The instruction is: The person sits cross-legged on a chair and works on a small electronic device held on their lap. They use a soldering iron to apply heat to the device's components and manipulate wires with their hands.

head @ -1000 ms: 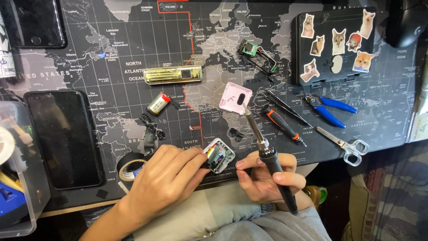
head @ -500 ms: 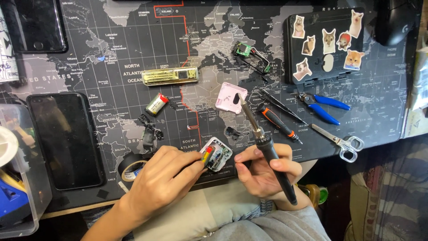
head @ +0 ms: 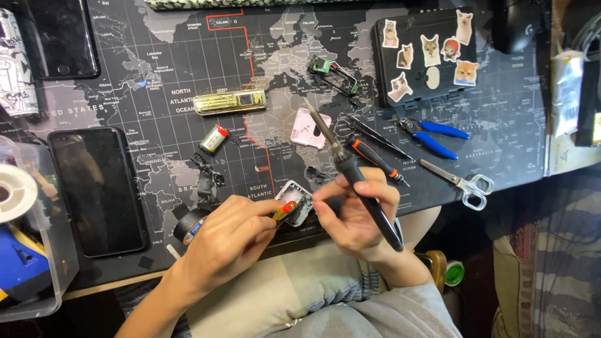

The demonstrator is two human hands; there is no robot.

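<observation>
Since a moment ago my right hand [head: 358, 216] has tipped the soldering iron [head: 350, 169] up, so its tip now points away over the map desk mat [head: 156, 87] toward the pink square cover [head: 310, 128] instead of lying near the work. That hand is wrapped around the black handle, with its fingertips reaching across to the small white open casing [head: 297, 201] at the mat's near edge. My left hand [head: 235, 235] is pinched shut on a small orange-and-yellow component [head: 285, 210], pressing it against the casing's left side. I judge this to be the seating step: the part is being placed, not yet soldered. The next move, as I see it, calls for steadying the casing with both hands and bringing the tip down precisely without nudging the part. Blue-handled pliers [head: 432, 134] and scissors [head: 463, 183] lie well off to the right.
</observation>
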